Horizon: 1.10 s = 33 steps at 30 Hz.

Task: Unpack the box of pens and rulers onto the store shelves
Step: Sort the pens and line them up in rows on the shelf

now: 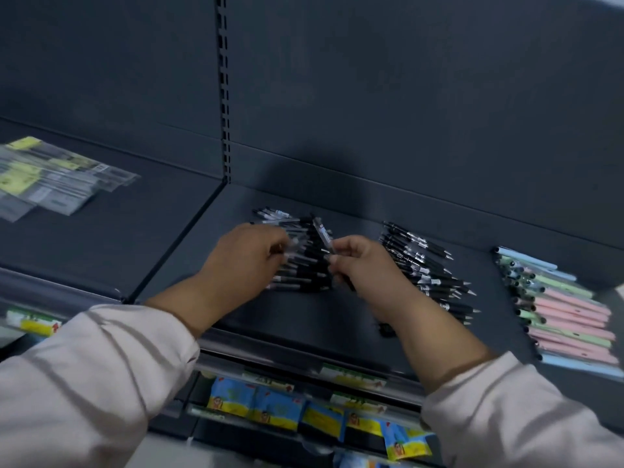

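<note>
— Closest to us are our two pale sleeves (84, 383), one low on each side.

— Past them are our hands, up on the dark shelf (304, 325).

— Our right hand (364, 265) pinches one black pen (322, 234). The thumb and fingers are closed on its lower end, and the pen points up and away from us.

— And our left hand (246, 261)?

— Its fingers curl down onto the heap of black pens (304, 265) in the middle of the shelf. It is blurry there, so we cannot tell if they grip a pen or only touch the heap.

— The pen we hold is just over that heap, at its right edge.

— To the right lies a second heap (429, 271) of black pens, apart from the first one, with the tips pointing right.

— Farther right we see the pastel pens (567, 309), pink, green and blue, side by side near the end of the shelf.

— On the next shelf to the left lie clear packets (50, 177) with yellow labels. They are too blurry for us to tell what is inside.

— Below our arms we see bright packets (277, 407), blue and yellow, on the lower shelves.
</note>
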Motion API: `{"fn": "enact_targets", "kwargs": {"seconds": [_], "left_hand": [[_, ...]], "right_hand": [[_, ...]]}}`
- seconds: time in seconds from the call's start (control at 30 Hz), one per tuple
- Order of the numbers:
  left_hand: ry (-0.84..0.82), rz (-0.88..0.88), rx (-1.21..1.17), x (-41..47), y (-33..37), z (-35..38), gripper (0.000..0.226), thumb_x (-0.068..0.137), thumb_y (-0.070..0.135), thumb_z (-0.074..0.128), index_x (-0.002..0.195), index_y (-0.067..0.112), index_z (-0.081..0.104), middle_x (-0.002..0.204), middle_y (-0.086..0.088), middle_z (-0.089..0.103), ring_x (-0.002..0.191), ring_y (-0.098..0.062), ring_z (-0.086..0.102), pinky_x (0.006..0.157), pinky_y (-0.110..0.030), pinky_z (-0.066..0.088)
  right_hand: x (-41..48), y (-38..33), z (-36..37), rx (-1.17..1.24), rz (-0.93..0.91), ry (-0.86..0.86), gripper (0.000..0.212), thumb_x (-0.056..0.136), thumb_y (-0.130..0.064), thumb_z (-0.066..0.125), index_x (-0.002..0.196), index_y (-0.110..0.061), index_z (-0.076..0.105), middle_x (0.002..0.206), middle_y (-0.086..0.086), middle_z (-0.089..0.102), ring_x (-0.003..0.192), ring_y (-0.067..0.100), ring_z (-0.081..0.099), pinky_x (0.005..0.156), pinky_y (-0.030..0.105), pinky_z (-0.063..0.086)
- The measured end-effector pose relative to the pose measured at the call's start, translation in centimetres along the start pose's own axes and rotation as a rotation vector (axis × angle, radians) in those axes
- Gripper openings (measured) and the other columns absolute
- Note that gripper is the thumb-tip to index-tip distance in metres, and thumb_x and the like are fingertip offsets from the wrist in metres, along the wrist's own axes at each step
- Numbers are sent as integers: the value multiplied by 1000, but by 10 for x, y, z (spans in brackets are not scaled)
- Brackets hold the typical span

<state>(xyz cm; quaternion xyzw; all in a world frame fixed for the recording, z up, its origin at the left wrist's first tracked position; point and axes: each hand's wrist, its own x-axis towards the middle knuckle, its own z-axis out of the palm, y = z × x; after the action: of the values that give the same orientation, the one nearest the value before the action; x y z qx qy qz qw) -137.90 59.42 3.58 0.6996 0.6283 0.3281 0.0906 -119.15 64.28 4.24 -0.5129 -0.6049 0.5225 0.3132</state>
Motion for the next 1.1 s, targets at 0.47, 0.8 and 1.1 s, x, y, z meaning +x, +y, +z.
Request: {"fn": "enact_targets", "kwargs": {"seconds": [0.47,0.8,1.1], "left_hand": [[28,-745,-975,4,36,-1,14,84,7,68,78,14,58,72,-5,66,57,-11,62,55,-19,51],[3,-699,-103,-15,7,0,16,89,27,63,101,19,58,80,10,62,74,-9,58,67,-24,43],[-18,-605,317,-34,7,-10,40,91,33,57,128,18,50,116,-8,54,108,-28,54,85,-34,45]], "right_hand": [[8,-22,19,-84,-135,-292,16,92,1,55,102,-10,63,82,-1,67,65,6,61,61,14,49],[67,-14,21,-739,-246,-270,21,92,-16,57,111,-19,66,108,-1,66,97,17,59,80,21,40],[79,-16,34,-908,-386,-211,33,89,-7,51,118,-18,62,125,10,54,110,29,55,90,34,47]]}}
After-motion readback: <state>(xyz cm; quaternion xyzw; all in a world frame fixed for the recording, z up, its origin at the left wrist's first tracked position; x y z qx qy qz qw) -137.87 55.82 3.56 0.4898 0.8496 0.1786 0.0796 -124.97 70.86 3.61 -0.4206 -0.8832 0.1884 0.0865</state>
